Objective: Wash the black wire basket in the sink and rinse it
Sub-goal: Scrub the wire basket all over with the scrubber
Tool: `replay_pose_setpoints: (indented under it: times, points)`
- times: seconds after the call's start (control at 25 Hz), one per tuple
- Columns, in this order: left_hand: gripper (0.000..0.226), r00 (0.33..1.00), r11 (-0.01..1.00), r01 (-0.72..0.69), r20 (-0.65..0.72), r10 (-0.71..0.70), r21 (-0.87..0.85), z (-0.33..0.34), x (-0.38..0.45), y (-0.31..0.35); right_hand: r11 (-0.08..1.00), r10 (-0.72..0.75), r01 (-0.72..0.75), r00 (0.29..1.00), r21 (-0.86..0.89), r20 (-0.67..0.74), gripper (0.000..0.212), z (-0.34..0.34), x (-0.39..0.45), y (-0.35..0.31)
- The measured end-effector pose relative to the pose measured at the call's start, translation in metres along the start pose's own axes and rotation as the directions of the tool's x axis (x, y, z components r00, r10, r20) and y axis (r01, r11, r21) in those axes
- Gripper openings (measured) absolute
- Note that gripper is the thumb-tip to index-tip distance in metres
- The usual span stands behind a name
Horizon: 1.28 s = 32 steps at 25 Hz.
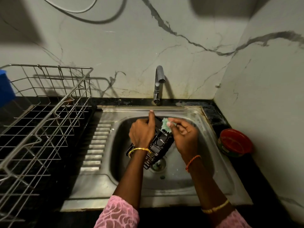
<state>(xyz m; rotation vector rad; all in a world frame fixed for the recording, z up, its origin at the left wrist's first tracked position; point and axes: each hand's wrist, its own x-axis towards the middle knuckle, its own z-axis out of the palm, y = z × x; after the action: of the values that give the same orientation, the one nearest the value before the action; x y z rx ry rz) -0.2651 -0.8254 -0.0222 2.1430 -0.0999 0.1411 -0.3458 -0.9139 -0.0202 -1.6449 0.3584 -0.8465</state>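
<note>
The black wire basket stands tilted inside the steel sink, its lower end over the drain. My left hand grips the basket's upper left side, thumb along its top edge. My right hand pinches a green, soapy scrub pad and holds it against the basket's top right part. Part of the basket is hidden behind my left hand and wrist. No water runs from the tap.
A large steel wire dish rack fills the black counter at the left. A red round container sits on the counter right of the sink. A blue object is at the far left. Marble walls close in behind and at the right.
</note>
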Motion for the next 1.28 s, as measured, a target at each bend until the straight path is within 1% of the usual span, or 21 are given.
replay_pose_setpoints:
  times: [0.04, 0.08, 0.12, 0.16, 0.2, 0.28, 0.36, 0.48, 0.52, 0.6, 0.68, 0.76, 0.84, 1.0, 1.16, 1.28]
  points:
    - [0.067, 1.000, 0.999, 0.014, -0.012, -0.015, -0.036, 0.001, -0.002, -0.005, 0.995, 0.069, -0.065, 0.996, 0.069, -0.054, 0.021, 0.000, 0.006, -0.002]
    - [0.064, 0.999, 0.997, 0.034, -0.030, -0.036, -0.075, 0.004, -0.003, -0.009, 0.988, 0.117, -0.111, 0.991, 0.103, -0.060, 0.021, 0.002, 0.014, -0.003]
    - [0.063, 0.997, 0.992, 0.061, -0.046, -0.067, -0.113, 0.007, -0.003, -0.012, 0.986, 0.143, -0.142, 0.990, 0.085, -0.013, 0.021, 0.006, 0.022, -0.004]
    - [0.063, 0.995, 0.987, 0.078, -0.055, -0.087, -0.144, 0.011, -0.003, -0.014, 0.989, 0.144, -0.146, 0.988, 0.022, 0.059, 0.019, 0.013, 0.028, -0.005]
    - [0.064, 0.994, 0.981, 0.081, -0.062, -0.093, -0.177, 0.016, -0.003, -0.017, 0.992, 0.121, -0.115, 0.985, -0.057, 0.119, 0.016, 0.021, 0.031, -0.005]
    - [0.065, 0.994, 0.964, 0.071, -0.067, -0.091, -0.256, 0.023, -0.003, -0.020, 0.985, 0.074, -0.047, 0.985, -0.167, 0.159, 0.010, 0.034, 0.030, -0.002]
    - [0.066, 0.990, 0.945, 0.077, -0.085, -0.109, -0.318, 0.026, -0.004, -0.024, 0.968, 0.014, 0.021, 0.990, -0.249, 0.139, 0.010, 0.034, 0.017, 0.000]
    - [0.064, 0.983, 0.912, 0.098, -0.104, -0.151, -0.398, 0.031, -0.003, -0.036, 0.911, -0.152, 0.193, 0.979, -0.364, 0.137, 0.014, 0.010, -0.012, 0.010]
    - [0.063, 0.982, 0.902, 0.105, -0.102, -0.162, -0.419, 0.032, -0.003, -0.038, 0.892, -0.182, 0.222, 0.974, -0.393, 0.139, 0.014, 0.001, -0.021, 0.015]
    - [0.061, 0.981, 0.891, 0.108, -0.095, -0.166, -0.441, 0.034, -0.006, -0.043, 0.879, -0.164, 0.206, 0.977, -0.430, 0.134, 0.014, -0.005, -0.031, 0.020]
    - [0.061, 0.984, 0.884, 0.096, -0.090, -0.154, -0.458, 0.034, -0.009, -0.045, 0.890, -0.145, 0.195, 0.978, -0.412, 0.151, 0.012, 0.004, -0.027, 0.017]
    - [0.062, 0.988, 0.873, 0.074, -0.081, -0.129, -0.482, 0.034, -0.013, -0.045, 0.902, -0.163, 0.220, 0.971, -0.372, 0.177, 0.012, 0.020, -0.015, 0.011]
    - [0.063, 0.988, 0.850, 0.083, -0.069, -0.139, -0.520, 0.032, -0.013, -0.044, 0.914, -0.153, 0.213, 0.969, -0.345, 0.193, 0.013, 0.031, -0.006, 0.009]
    - [0.062, 0.985, 0.831, 0.065, -0.100, -0.144, -0.553, 0.030, -0.011, -0.041, 0.917, -0.194, 0.235, 0.969, -0.321, 0.156, 0.013, 0.027, -0.016, 0.011]
    - [0.056, 0.984, 0.828, 0.040, -0.123, -0.131, -0.559, 0.029, -0.011, -0.047, 0.900, -0.188, 0.221, 0.975, -0.375, 0.123, 0.016, 0.006, -0.039, 0.019]
    - [0.056, 0.985, 0.832, 0.047, -0.113, -0.130, -0.553, 0.029, -0.013, -0.049, 0.879, -0.194, 0.234, 0.972, -0.415, 0.135, 0.015, 0.005, -0.040, 0.020]
